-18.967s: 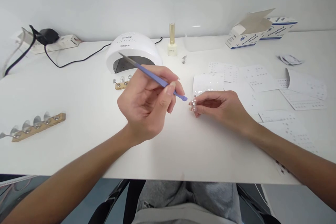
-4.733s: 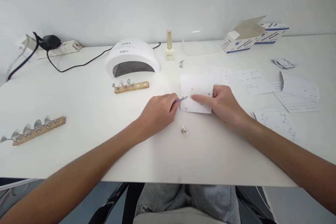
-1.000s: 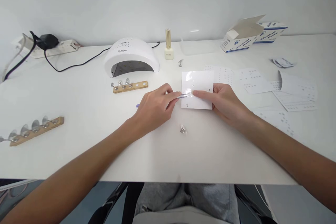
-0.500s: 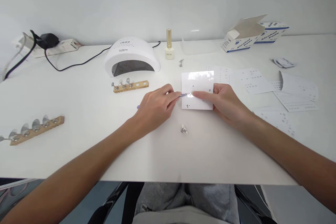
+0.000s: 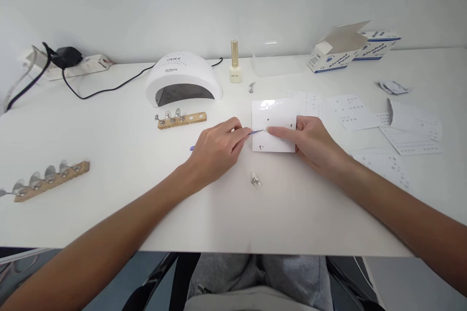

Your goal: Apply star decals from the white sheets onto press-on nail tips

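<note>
My left hand (image 5: 217,148) is closed round a thin purple tool (image 5: 256,131), whose tip rests on a small white sticker sheet (image 5: 274,115) lying on the table. My right hand (image 5: 312,142) presses that sheet down, index finger stretched to the tool tip, the other fingers curled on the sheet's right edge. A small clear nail tip on a metal stand (image 5: 256,180) sits alone on the table just in front of both hands.
A white nail lamp (image 5: 183,80) and gold-capped polish bottle (image 5: 235,63) stand behind. Wooden holders with nail tips lie at centre (image 5: 181,119) and at left (image 5: 47,180). Several used sheets (image 5: 394,126) and open boxes (image 5: 350,46) are at right. A power strip (image 5: 69,60) sits at the back left.
Nineteen seconds ago my right hand held the nail tip up and the tool was raised; now the tip stands on the table. In the last second the hands have barely shifted on the sheet.
</note>
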Demonstrator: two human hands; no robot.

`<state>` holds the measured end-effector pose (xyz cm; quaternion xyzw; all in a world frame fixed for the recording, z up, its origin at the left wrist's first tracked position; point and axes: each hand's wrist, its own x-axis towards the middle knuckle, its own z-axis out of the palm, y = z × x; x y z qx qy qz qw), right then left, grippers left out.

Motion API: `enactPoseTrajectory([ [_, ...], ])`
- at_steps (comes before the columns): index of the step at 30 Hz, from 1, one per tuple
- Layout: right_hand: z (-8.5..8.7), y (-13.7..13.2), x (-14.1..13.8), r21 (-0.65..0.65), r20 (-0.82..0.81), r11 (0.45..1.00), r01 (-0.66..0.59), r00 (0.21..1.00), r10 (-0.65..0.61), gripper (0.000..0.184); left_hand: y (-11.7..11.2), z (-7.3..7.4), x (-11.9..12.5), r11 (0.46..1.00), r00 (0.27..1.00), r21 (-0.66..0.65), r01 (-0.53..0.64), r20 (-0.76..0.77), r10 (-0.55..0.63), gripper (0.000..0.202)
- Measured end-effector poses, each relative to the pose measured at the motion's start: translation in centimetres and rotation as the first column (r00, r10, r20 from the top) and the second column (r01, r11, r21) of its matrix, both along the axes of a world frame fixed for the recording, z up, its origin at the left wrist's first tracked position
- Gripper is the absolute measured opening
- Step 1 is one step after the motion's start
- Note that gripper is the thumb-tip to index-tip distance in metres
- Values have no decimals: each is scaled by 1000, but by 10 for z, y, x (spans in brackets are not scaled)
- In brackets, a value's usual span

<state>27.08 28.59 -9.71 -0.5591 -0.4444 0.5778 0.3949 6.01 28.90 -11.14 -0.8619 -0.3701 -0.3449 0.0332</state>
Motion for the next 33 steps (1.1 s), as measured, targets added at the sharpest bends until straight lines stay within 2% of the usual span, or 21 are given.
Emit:
enactPoseTrajectory([
  [6,1,0,1,21,35,999,-29,999,28,25,0,2,0,1000,1000,15,-11,23,11,18],
  [9,6,3,4,114,221,993,-37,975,11,25,1,4,0,1000,998,-15,-11,60,12,15],
  [12,13,8,12,238,508,969,-66,859,-67,34,0,9,0,993,989,-118,-6,144,23,14],
  [14,19,11,19,299,623,951,-82,771,-130,37,-1,13,1,975,975,-223,-11,214,60,10],
  [18,30,10,28,457,728,884,-100,613,-307,32,-2,20,2,902,930,-431,-1,330,159,6],
  [20,35,6,27,505,729,851,-142,597,-334,27,0,21,2,876,904,-481,21,385,189,4],
  [22,36,1,22,487,704,849,-204,668,-243,20,2,21,1,863,875,-504,37,433,216,3],
  [24,33,-4,16,400,643,867,-298,765,-34,15,5,21,0,857,849,-513,41,470,241,2],
  [26,28,-7,10,290,571,857,-425,796,202,9,6,21,0,860,834,-509,38,490,253,1],
  [28,23,-10,6,197,562,804,-560,737,375,6,5,22,0,865,826,-500,38,503,255,1],
  [29,21,-11,6,163,581,774,-612,693,426,11,5,22,0,867,824,-497,39,506,253,1],
  [31,19,-12,4,104,612,726,-679,619,491,19,3,23,1,867,823,-496,45,511,249,1],
  [33,18,-15,3,68,603,693,-718,583,545,26,2,23,1,867,823,-495,49,512,245,1],
])
